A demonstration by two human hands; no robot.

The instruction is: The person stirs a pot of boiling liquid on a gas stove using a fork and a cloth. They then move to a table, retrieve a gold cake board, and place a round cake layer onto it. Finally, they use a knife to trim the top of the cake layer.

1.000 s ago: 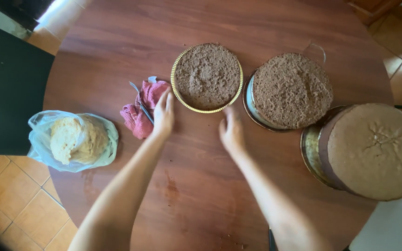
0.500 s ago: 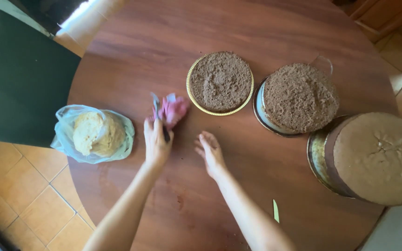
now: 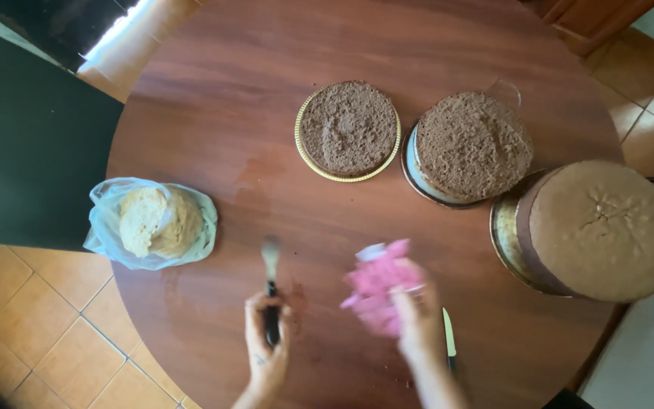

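My left hand (image 3: pixel 265 342) grips the dark handle of a spatula (image 3: pixel 270 266) whose pale blade points away from me over the round wooden table (image 3: pixel 213 98). My right hand (image 3: pixel 418 322) holds a pink cloth (image 3: pixel 378 282), blurred with motion, just above the table's near side. A knife (image 3: pixel 448 337) lies on the table beside my right hand. Farther off sit two brown cake layers: one on a gold board (image 3: pixel 349 129), one on a plate (image 3: pixel 472 148).
A tall round cake (image 3: pixel 603 227) on a metal base stands at the right edge. A clear plastic bag holding pale cake scraps (image 3: pixel 153 222) lies at the left. A dark chair (image 3: pixel 32 144) stands left of the table, tiled floor below.
Both hands drew back toward me from beside the gold-board cake. The left hand took up the spatula and the right hand picked up the pink cloth.
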